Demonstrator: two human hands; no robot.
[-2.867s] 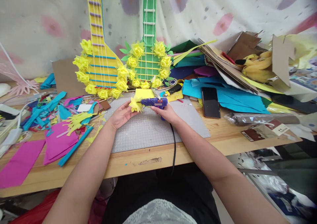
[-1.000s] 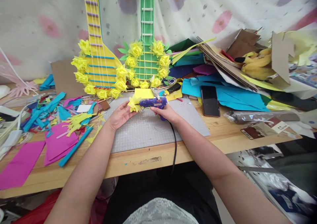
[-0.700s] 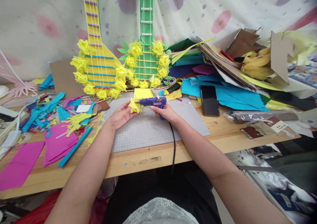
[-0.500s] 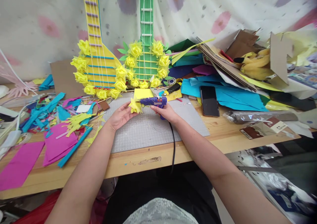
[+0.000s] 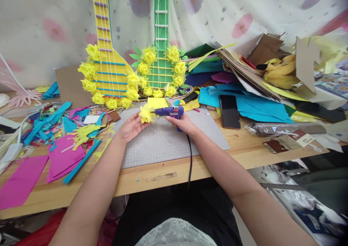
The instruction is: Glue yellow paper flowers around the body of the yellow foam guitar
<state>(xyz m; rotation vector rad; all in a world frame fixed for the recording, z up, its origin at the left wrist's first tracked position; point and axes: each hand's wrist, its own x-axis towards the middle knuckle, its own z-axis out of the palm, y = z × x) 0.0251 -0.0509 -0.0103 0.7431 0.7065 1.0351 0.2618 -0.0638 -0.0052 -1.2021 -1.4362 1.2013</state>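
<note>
My left hand (image 5: 132, 127) holds a yellow paper flower (image 5: 146, 113) by its edge above the cutting mat. In my right hand (image 5: 182, 123) is a dark blue glue gun (image 5: 169, 111), its nozzle pointing left at the flower's petals. Whether the tip touches them I cannot tell. A black cord (image 5: 190, 159) runs down from the glue gun over the table edge. Behind my hands stand a yellow guitar-shaped craft (image 5: 111, 70) and a green one (image 5: 161, 62), both trimmed with yellow paper flowers. A yellow paper square (image 5: 157, 102) lies just beyond the flower.
The grey cutting mat (image 5: 163, 148) lies on a wooden table (image 5: 130, 180). Paper scraps and magenta sheets (image 5: 65, 155) spread on the left. To the right are a phone (image 5: 230, 111), blue paper (image 5: 261, 106), a plastic-wrapped roll (image 5: 288, 128) and piled cardboard (image 5: 261, 72).
My left hand and the flower have shifted slightly to the left, with the flower's petals turned more toward the camera. The glue gun has barely moved.
</note>
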